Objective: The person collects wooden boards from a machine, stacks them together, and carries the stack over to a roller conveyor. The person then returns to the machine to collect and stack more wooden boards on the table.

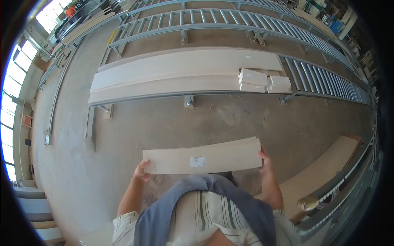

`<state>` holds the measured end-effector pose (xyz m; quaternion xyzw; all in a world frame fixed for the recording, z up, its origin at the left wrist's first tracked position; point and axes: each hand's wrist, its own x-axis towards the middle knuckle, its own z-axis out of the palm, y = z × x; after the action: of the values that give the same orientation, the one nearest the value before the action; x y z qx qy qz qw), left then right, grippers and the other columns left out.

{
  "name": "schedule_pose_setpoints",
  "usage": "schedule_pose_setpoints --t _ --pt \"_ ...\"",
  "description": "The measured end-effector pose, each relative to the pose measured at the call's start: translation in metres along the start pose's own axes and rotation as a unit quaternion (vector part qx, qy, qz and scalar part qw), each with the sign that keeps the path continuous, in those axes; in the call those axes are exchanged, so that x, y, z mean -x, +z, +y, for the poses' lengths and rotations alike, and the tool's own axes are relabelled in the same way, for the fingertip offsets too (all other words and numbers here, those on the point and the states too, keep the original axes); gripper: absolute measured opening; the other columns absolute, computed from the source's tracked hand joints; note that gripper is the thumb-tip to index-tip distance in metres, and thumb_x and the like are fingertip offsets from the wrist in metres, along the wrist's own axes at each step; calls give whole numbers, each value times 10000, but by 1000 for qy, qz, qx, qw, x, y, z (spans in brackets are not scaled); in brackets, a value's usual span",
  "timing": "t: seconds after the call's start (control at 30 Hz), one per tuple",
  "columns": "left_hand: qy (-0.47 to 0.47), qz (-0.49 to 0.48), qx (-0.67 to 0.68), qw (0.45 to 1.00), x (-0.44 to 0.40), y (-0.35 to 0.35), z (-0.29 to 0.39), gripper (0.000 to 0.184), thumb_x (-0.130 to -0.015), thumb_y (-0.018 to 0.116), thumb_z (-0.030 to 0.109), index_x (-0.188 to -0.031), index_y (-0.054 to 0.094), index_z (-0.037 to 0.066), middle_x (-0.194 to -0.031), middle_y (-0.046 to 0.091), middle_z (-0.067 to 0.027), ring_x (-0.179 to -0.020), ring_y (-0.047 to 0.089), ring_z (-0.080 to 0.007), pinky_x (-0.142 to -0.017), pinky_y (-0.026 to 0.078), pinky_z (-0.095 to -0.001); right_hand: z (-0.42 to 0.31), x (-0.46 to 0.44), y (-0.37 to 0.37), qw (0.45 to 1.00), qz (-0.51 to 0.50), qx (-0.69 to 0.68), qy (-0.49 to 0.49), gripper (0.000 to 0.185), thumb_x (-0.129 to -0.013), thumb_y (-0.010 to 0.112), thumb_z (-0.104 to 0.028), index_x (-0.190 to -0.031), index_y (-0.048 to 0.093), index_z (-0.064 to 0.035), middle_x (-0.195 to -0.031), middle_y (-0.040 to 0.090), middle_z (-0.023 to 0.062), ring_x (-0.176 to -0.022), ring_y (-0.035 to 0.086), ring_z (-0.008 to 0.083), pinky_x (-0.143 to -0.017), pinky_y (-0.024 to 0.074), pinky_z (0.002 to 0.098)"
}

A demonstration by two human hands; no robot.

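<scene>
From where I stand, both hands are pinching the short ends of a labelled flat tan panel (172, 162), held level-ish in front of the wearer's waist, above the floor (172, 123). The left hand (143, 170) has its thumb over the near face, with the fingers mostly hidden; the right hand (266, 160) clasps the other end, slightly higher. The far edge shows steps, so I'd judge it to be several layers, though I can't tell whether they are board or cardboard. A printed white label (198, 161) faces up.

To hold this well, I'd squeeze both ends evenly, keep the layers squared so none slides out, and keep the thumbs off the label.

Beyond, long pale panels (164, 80) lie along a roller conveyor (328, 78), with a short stacked bundle (252, 80) and a smaller bundle (279, 84) side by side near their right end. That conveyor runs right across the way ahead, with a second roller conveyor (205, 17) behind it. To the right, a long board (316, 174) slants beside a dark metal frame (361, 164), making that side tight; to the left, a narrow rail (61, 86) could trip a foot.
</scene>
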<state>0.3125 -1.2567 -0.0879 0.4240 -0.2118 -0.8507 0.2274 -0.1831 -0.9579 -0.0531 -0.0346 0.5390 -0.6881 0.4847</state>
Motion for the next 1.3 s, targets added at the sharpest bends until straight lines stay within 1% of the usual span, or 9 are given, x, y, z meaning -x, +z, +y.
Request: schedule_pose_setpoints --t 0.1,0.37,0.5,0.6,0.67,0.8,0.97,1.1,1.3 --pt "26 13 37 999 -67 14 28 593 -818 700 229 -1297 514 -67 -1191 622 -217 -1022 598 -326 -931 435 -458 -26 -94 15 999 -34 30 6 590 -803 647 -228 -1322 445 -35 -1250 538 157 -1066 519 249 -895 392 363" --pt "-12 44 45 998 -277 48 110 536 -810 711 205 -1248 556 -61 -1151 644 -195 -1003 609 -311 -917 446 -422 -54 -322 35 998 -42 2 53 587 -800 651 -235 -1318 458 -38 -1251 545 147 -1089 514 241 -920 379 358" --pt "-39 31 36 998 -420 27 143 426 -821 700 179 -1171 613 -48 -1100 667 -170 -971 624 -285 -902 456 -381 -39 -431 37 998 0 -2 56 616 -794 647 -226 -1350 455 -45 -1294 540 146 -1132 503 246 -953 363 359" --pt "-57 -3 51 997 -530 -31 141 421 -832 691 179 -1180 613 -44 -1109 667 -166 -964 627 -277 -901 458 -385 -25 -507 30 997 21 12 74 659 -783 640 -208 -1393 446 -55 -1355 525 144 -1178 486 251 -983 345 359" --pt "-63 -41 19 997 -580 -14 152 472 -832 693 183 -1230 589 -48 -1133 663 -163 -976 630 -267 -913 458 -380 -11 -560 16 995 29 2 91 744 -751 634 -181 -1454 413 -74 -1429 489 139 -1238 460 262 -1020 321 367" --pt "-81 -34 23 996 -665 14 156 520 -829 698 196 -1267 568 -53 -1156 661 -160 -992 628 -267 -932 452 -373 5 -655 6 993 66 11 99 812 -706 645 -189 -1472 400 -80 -1437 485 144 -1255 464 276 -1022 343 379" --pt "-94 21 21 995 -728 16 137 561 -816 698 191 -1300 543 -46 -1207 643 -155 -1036 612 -269 -967 434 -376 21 -725 -15 991 79 7 112 819 -688 650 -208 -1463 417 -85 -1414 509 140 -1227 491 285 -1001 373 382" --pt "-95 -36 4 995 -742 34 138 605 -804 694 175 -1341 504 -31 -1251 619 -153 -1076 592 -274 -992 417 -385 29 -754 -44 989 67 -5 131 822 -691 662 -231 -1464 417 -93 -1398 526 136 -1222 496 293 -995 380 380" --pt "-126 -3 -54 991 -745 41 137 709 -784 711 177 -1407 426 -5 -1269 571 -160 -1117 542 -272 -974 412 -387 19 -775 -42 989 57 -7 133 772 -746 667 -264 -1463 431 -102 -1410 526 128 -1239 493 283 -1007 367 366"
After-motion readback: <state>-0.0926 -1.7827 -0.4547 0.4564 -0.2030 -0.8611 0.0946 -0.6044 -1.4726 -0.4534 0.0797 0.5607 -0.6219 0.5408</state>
